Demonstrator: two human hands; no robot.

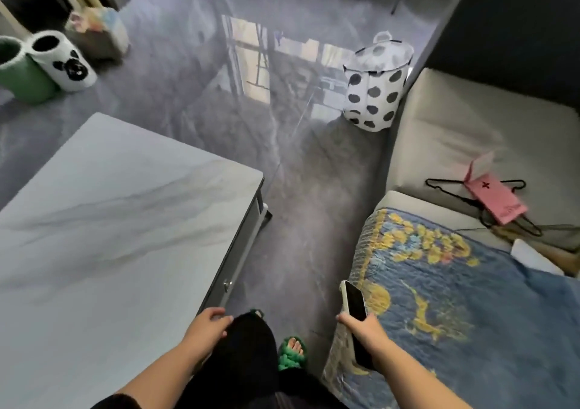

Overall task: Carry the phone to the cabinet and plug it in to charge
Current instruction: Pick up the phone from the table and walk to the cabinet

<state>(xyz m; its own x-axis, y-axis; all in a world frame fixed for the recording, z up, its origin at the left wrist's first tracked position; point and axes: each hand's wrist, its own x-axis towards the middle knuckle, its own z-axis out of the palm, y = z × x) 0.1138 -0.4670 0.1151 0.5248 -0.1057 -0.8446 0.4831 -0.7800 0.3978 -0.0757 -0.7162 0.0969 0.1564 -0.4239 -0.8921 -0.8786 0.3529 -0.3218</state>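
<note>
The phone (354, 300) is a white-edged handset with a dark screen, held upright and tilted in my right hand (365, 327) at the bottom centre-right, over the edge of a blue and yellow blanket. My left hand (208, 322) hangs beside my black-clad leg, close to the corner of the grey marble table; its fingers are loosely curled and hold nothing. No cabinet or charger cable can be made out for certain in this view.
A grey marble-top table (103, 220) fills the left. A sofa (464, 132) with a blue blanket (455, 298), a pink bag (496, 199) and black hangers lies right. A polka-dot basket (373, 94) stands ahead; panda and green bins (62, 60) far left. Glossy grey floor runs between.
</note>
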